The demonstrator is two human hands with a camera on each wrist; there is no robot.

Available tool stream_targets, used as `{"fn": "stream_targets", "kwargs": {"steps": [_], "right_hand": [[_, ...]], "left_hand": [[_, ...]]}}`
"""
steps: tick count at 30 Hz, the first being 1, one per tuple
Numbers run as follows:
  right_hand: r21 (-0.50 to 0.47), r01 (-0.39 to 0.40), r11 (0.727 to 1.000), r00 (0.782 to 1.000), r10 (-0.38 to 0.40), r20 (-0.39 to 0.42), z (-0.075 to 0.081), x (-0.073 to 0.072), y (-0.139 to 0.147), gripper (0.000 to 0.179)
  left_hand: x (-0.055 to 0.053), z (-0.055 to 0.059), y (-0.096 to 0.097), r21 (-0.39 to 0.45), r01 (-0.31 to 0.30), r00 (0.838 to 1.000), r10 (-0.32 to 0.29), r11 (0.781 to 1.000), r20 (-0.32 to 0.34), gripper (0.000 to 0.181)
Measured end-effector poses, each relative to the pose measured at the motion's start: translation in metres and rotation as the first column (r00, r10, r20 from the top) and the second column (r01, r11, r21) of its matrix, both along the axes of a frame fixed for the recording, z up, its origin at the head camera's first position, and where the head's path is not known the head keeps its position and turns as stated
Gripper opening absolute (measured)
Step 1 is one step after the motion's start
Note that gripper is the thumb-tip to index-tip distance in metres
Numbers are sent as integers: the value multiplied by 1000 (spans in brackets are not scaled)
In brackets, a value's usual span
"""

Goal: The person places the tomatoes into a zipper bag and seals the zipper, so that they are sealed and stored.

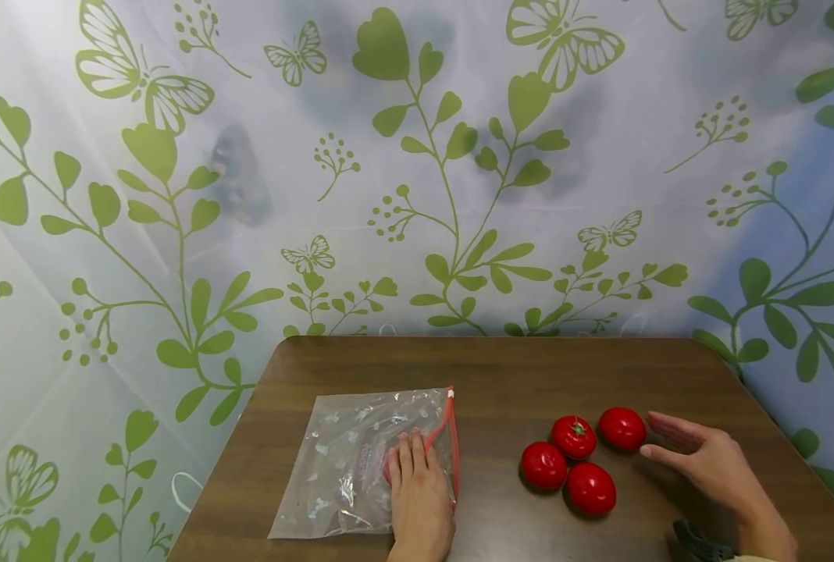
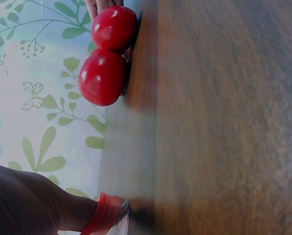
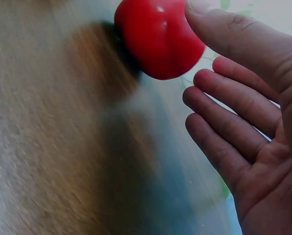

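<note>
A clear zip bag with a red-edged opening lies flat on the table at the left. My left hand rests on it, fingers stretched out; beside them a red round thing shows through the plastic, mostly hidden. In the left wrist view the thumb is beside the red bag edge. Several shiny red tomatoes sit grouped to the right: a rear one with a green stem, a left one, a front one. Nearest my right hand is the rightmost tomato; thumb and fingers spread beside it.
The brown wooden table has rounded far corners. Behind it hangs a pale curtain with green leaves and butterflies. A dark band shows below the right wrist. A white loop hangs by the table's left edge.
</note>
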State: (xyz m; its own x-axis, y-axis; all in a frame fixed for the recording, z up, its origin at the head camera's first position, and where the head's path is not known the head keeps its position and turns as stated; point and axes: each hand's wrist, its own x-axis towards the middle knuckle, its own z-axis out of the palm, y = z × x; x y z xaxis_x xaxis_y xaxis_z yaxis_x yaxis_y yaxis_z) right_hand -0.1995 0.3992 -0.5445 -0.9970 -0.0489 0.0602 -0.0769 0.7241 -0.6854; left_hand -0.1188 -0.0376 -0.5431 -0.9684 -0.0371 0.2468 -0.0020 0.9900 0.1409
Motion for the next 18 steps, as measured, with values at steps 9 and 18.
{"fn": "stream_targets", "kwargs": {"steps": [9, 18], "right_hand": [[0, -20, 1000, 1000, 20, 1, -6, -6, -5, 74], [26, -5, 1000, 999, 4, 50, -6, -11, -8, 78]], "left_hand": [[0, -1, 0, -15, 5, 1000, -5, 1000, -13, 94], [1, 1, 0, -8, 5, 1000, -5, 1000, -7, 91]]}}
